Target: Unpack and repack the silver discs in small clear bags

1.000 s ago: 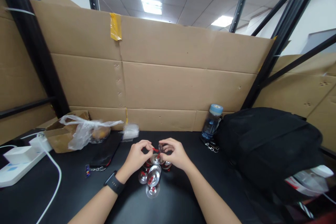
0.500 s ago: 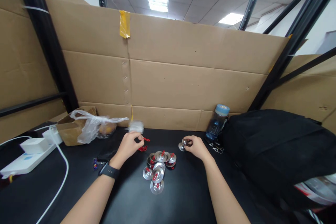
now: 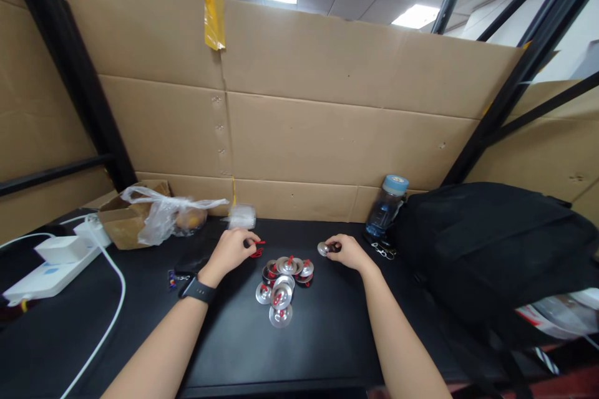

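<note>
My left hand (image 3: 236, 246), a dark watch on its wrist, has thumb and forefinger pinched on a thin red cord (image 3: 261, 242). More red cord (image 3: 256, 253) lies bunched on the table just under those fingertips. Over on the right, my right hand (image 3: 349, 251) has its fingers closed on a small metal cymbal (image 3: 334, 247), mostly hidden by them. Another silvery cymbal (image 3: 322, 249) lies by its fingertips. Between the hands sits a heap of small domed metal cymbals (image 3: 281, 295), several with red cord at the centre, some overlapping.
Behind the black table (image 3: 327, 349) stands a cardboard wall (image 3: 299, 137). To the left are a white power strip (image 3: 51, 274), an open carton (image 3: 124, 224) and a tied plastic bag (image 3: 173, 215). A blue-lidded bottle (image 3: 386, 206) and black backpack (image 3: 491, 255) stand right.
The view has tipped down, so the table's front edge now shows. My right hand has come lower over the cymbals beside it. My left hand keeps its pinch by the red cord.
</note>
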Available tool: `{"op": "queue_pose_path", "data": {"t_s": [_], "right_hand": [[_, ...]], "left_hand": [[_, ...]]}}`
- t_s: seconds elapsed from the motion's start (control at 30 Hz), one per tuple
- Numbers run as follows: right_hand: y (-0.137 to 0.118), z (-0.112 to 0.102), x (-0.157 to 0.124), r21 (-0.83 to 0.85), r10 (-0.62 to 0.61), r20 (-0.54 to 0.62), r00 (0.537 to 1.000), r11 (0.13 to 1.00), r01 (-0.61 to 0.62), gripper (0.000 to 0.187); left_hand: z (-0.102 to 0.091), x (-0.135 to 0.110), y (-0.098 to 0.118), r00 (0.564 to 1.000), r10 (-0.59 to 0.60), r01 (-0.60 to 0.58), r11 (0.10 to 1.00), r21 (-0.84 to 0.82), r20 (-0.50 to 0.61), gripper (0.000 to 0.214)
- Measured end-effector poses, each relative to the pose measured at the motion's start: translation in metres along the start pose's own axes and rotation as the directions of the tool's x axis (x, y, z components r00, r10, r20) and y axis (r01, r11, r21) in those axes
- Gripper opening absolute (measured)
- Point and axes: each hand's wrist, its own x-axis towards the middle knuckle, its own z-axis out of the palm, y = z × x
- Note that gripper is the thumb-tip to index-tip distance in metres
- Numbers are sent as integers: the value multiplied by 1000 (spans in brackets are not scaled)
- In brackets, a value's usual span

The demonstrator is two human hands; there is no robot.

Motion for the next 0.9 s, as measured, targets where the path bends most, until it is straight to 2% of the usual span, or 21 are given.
{"op": "queue_pose_path", "data": {"t_s": [0.13,0.23,0.3,0.4,0.5,0.57,0.67,0.77,0.9], "right_hand": [[-2,4,1,-8,-57,32,998,998,57,35],[-3,5,1,-27,-82,49,995,996,83,34],[-8,5,1,-50,-92,17,996,994,93,33],[-25,8,0,-16,-171,-46,984,985,170,33],[-52,18,-4,98,-347,0,938,933,345,32],[-69,28,-7,124,-406,53,912,909,397,32],[-85,45,-9,64,-395,93,914,918,390,22],[-88,54,-9,6,-364,85,927,931,365,9],[-85,52,-8,82,-346,3,938,935,344,6]], "left_hand": [[2,-2,-7,990,56,-61,997,38,126,20],[3,-2,-12,984,52,-63,996,60,172,16],[2,-1,-15,983,25,-39,996,74,184,15],[2,-1,-17,981,-2,-13,997,76,196,17],[2,-2,-17,981,3,-17,997,70,192,21],[3,-2,-17,983,16,-28,997,66,184,23],[5,-1,-17,985,30,-38,998,43,168,30],[5,0,-17,988,40,-44,999,24,147,42],[4,1,-6,990,89,-88,996,-21,112,36]]}}
